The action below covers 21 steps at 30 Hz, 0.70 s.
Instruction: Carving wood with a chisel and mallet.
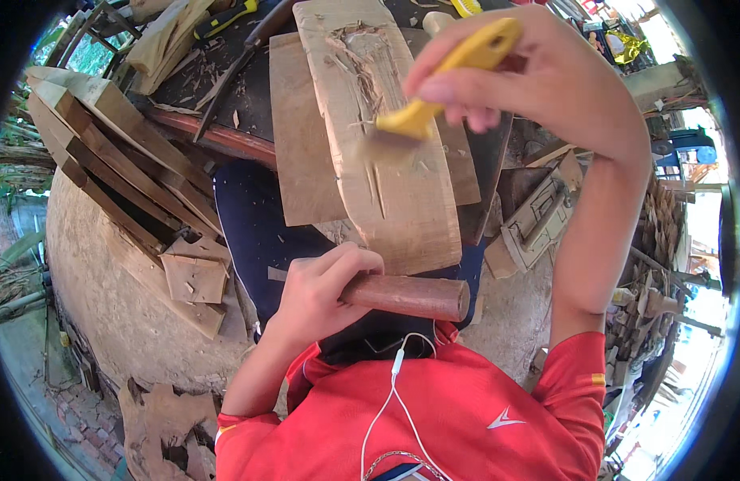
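My right hand [530, 80] grips a yellow-handled paintbrush [466, 64], its bristles blurred over the carved plank. This pale wooden plank [414, 200] has a rough hollow near its far end and narrow cuts down its middle. Below the plank's near end, my left hand [326, 289] is closed around a thick, dark, round wooden mallet [414, 297] that points right. A flat grey blade-like piece [276, 274] sticks out on the other side of that hand; whether the hand holds it too I cannot tell.
A thinner board [298, 160] lies beneath the plank on a dark worktable [242, 104] strewn with shavings. A long dark-handled tool [250, 52] and a yellow-black screwdriver [226, 19] rest there. Cut timbers [121, 152] stand left; a carved wooden block [538, 220] lies right.
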Each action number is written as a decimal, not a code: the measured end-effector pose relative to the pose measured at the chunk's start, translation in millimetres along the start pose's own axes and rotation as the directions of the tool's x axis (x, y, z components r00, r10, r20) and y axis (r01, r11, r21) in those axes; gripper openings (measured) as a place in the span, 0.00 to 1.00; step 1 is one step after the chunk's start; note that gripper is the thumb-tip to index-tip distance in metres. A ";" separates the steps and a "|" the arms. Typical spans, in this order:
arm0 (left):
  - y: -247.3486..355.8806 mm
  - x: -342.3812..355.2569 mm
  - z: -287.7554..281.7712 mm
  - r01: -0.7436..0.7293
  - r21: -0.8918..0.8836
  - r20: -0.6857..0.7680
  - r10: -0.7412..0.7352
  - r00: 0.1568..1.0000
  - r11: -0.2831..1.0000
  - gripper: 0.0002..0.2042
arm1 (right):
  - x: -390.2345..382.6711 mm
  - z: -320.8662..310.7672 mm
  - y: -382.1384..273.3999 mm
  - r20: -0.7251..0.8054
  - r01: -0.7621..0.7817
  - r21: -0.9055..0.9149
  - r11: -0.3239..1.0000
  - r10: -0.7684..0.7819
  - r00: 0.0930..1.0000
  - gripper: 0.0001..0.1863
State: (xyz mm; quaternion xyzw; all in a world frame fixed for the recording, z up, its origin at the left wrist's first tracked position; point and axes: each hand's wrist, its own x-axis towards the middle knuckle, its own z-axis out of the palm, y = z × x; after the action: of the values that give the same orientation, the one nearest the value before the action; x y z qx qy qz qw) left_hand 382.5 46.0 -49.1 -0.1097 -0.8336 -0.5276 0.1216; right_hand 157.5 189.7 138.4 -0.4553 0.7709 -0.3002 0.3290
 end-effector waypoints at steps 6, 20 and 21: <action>-4.0 -9.2 -2.2 0.066 0.015 -0.028 -0.065 0.997 0.998 0.17 | 49.1 -0.6 1.5 -0.247 -0.012 -0.506 0.863 -0.132 0.960 0.15; -8.9 -2.3 0.2 0.012 -0.035 0.020 -0.011 1.000 0.999 0.19 | 69.0 -32.3 24.2 0.293 0.781 -0.113 0.614 -0.731 0.617 0.12; -9.6 -0.3 0.7 0.001 -0.054 0.029 0.000 1.000 0.999 0.19 | 56.8 -31.5 6.6 0.125 0.430 -0.268 0.862 -0.411 0.903 0.12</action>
State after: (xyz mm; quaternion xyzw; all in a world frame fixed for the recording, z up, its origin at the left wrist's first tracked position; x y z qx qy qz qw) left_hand 379.8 42.6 -57.7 -0.1204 -0.8208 -0.5481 0.1065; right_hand 108.6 146.4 139.1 -0.6649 0.6776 -0.2340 0.2099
